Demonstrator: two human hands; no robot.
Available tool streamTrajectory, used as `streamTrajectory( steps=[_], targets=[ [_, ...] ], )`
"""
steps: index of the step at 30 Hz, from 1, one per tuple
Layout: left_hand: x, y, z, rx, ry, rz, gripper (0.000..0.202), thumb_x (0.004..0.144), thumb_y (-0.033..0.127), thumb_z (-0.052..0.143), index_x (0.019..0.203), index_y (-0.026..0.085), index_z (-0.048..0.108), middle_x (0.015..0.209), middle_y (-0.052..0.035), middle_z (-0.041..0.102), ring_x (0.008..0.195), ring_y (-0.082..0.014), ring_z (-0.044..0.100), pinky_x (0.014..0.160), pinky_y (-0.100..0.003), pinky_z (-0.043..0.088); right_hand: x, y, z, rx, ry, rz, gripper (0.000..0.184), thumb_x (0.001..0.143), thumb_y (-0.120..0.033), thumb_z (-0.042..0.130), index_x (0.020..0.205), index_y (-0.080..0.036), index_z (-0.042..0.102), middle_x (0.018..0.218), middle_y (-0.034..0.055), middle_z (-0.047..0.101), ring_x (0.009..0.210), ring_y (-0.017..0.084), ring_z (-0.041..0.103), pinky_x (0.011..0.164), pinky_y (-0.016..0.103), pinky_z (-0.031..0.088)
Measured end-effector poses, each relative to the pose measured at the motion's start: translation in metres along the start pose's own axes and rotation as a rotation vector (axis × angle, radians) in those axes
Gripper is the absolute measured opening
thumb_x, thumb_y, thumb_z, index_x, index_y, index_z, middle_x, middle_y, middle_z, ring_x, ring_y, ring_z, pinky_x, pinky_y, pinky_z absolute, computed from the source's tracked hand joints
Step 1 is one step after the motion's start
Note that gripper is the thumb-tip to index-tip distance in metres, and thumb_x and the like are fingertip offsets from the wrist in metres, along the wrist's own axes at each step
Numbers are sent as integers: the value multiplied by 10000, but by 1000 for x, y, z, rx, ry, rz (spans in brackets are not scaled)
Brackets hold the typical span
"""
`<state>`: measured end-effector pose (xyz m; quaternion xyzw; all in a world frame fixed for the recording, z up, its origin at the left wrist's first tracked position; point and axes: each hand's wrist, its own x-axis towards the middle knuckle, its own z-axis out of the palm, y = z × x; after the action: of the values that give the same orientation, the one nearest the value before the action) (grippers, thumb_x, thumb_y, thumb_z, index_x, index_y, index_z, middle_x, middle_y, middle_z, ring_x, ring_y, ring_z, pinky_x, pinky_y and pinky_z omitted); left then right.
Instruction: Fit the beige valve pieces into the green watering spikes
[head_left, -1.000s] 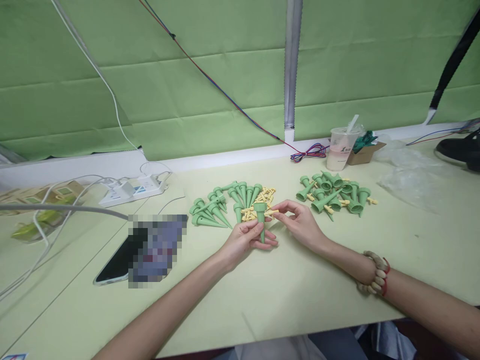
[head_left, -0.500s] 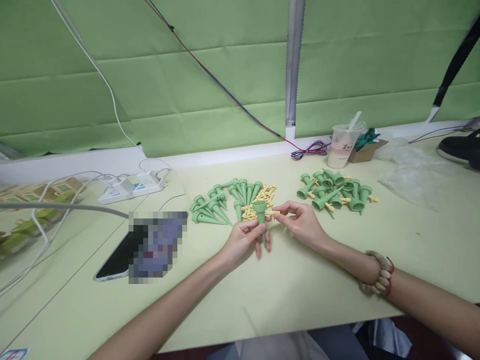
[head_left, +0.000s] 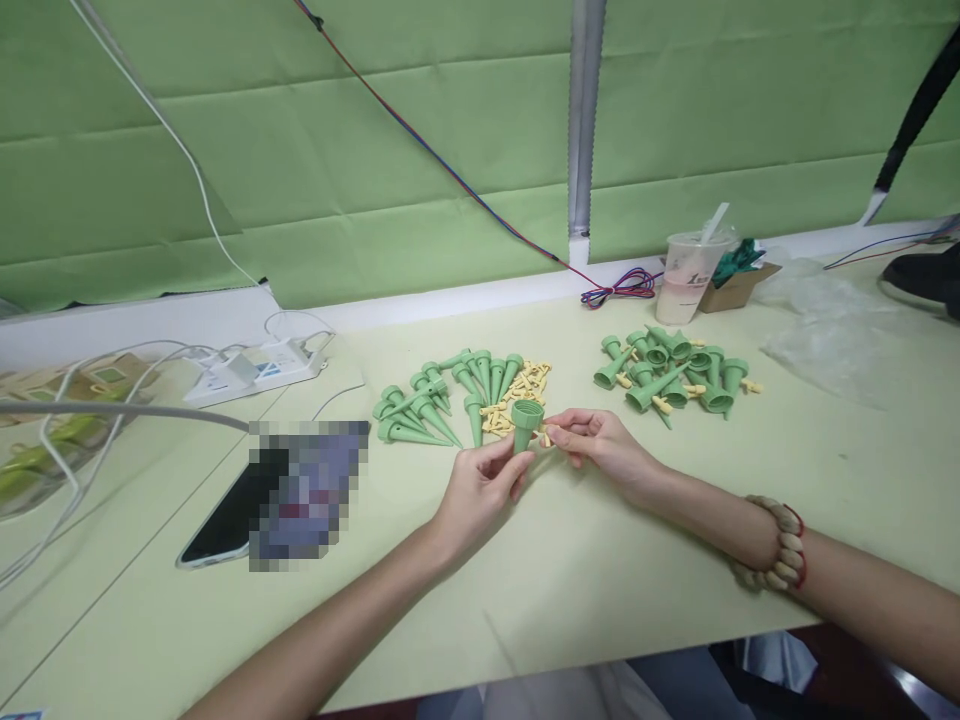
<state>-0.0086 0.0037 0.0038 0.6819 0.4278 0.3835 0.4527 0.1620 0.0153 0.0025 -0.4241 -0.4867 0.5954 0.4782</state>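
Observation:
Between the fingers of my left hand (head_left: 487, 488) is a green plastic watering spike (head_left: 527, 420), its wide threaded mouth tipped up toward me. My right hand (head_left: 596, 445) pinches a small yellow valve (head_left: 547, 436) at the spike's side; whether it sits in the spike's hole I cannot tell. Just behind lies a heap of small yellow valves (head_left: 529, 385). Left of that heap, several loose green spikes (head_left: 420, 405) lie on the table. To the right is another pile of green spikes (head_left: 675, 370), several with yellow valves on them.
A phone (head_left: 232, 515) lies at the left, near a white power strip (head_left: 255, 370) with cables. Toward the back stand a plastic drink cup (head_left: 682, 280) and a small cardboard box (head_left: 739, 288). A clear plastic bag (head_left: 817, 340) lies at the right, on the pale table (head_left: 637, 580).
The green spike in my left hand has tilted so its mouth faces me more, and my left fingers have curled in. My right hand stays at its side with the yellow valve.

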Motion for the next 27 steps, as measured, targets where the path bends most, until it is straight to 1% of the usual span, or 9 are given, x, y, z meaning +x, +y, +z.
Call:
streamTrajectory(
  steps=[4, 6, 9, 12, 16, 19, 21, 22, 27],
  targets=[
    [0, 3, 2, -34, 9, -31, 337, 824, 330, 527, 544, 152, 466, 463, 27, 449, 432, -58, 387, 445, -201, 295, 0, -1, 1, -17, -8, 6, 341, 621, -441, 717, 802, -153, 687, 739, 39, 669, 471, 63, 459, 479, 227, 401],
    [-1, 6, 6, -138, 32, -83, 330, 834, 349, 511, 571, 155, 468, 465, 29, 458, 396, -52, 383, 407, -193, 282, -1, -3, 1, -160, 17, -124, 326, 673, -447, 677, 835, -164, 695, 791, 58, 680, 522, 98, 518, 482, 240, 427],
    [-3, 9, 11, -238, 61, -130, 332, 832, 372, 512, 585, 157, 460, 459, 37, 456, 349, -40, 363, 365, -184, 264, 0, -6, -3, -470, 54, -453, 251, 712, -386, 668, 862, -190, 710, 845, 68, 691, 647, 155, 581, 535, 271, 471],
    [-6, 9, 14, -249, 66, -128, 334, 827, 379, 520, 589, 154, 457, 464, 41, 451, 336, -31, 350, 362, -180, 278, 1, -4, -9, -728, 70, -745, 165, 780, -318, 611, 849, -211, 717, 778, 60, 700, 682, 175, 586, 613, 304, 484],
    [-9, 8, 16, -219, 55, -95, 326, 830, 373, 515, 599, 153, 450, 506, 38, 448, 381, -40, 389, 398, -185, 314, 2, 0, -11, -895, 84, -932, 187, 841, -266, 529, 877, -209, 704, 708, 56, 689, 628, 165, 563, 621, 303, 465],
    [-10, 6, 17, -151, 68, -40, 321, 845, 359, 494, 604, 152, 449, 501, 38, 435, 409, -47, 395, 428, -195, 316, -1, -1, -6, -885, 92, -976, 212, 849, -227, 496, 790, -180, 694, 641, 55, 655, 582, 148, 524, 595, 283, 437],
    [-11, 4, 17, -99, 78, -5, 319, 852, 350, 485, 604, 152, 448, 491, 38, 430, 424, -52, 401, 448, -202, 320, -4, -5, -1, -807, 96, -881, 267, 852, -241, 479, 681, -164, 669, 562, 36, 593, 547, 136, 490, 573, 273, 414],
    [-11, 3, 17, -78, 81, 5, 313, 852, 348, 484, 609, 153, 450, 492, 38, 431, 430, -55, 404, 454, -204, 322, -5, -7, 0, -740, 77, -767, 295, 853, -272, 477, 644, -159, 652, 535, 24, 558, 530, 130, 478, 553, 267, 403],
    [-10, -2, 15, 22, 83, 18, 291, 848, 367, 478, 648, 157, 458, 512, 43, 413, 431, -55, 372, 435, -207, 286, -5, -15, -1, -141, -227, -19, 333, 773, -436, 552, 618, -143, 585, 468, -52, 356, 444, 86, 376, 482, 239, 396]
  ],
)
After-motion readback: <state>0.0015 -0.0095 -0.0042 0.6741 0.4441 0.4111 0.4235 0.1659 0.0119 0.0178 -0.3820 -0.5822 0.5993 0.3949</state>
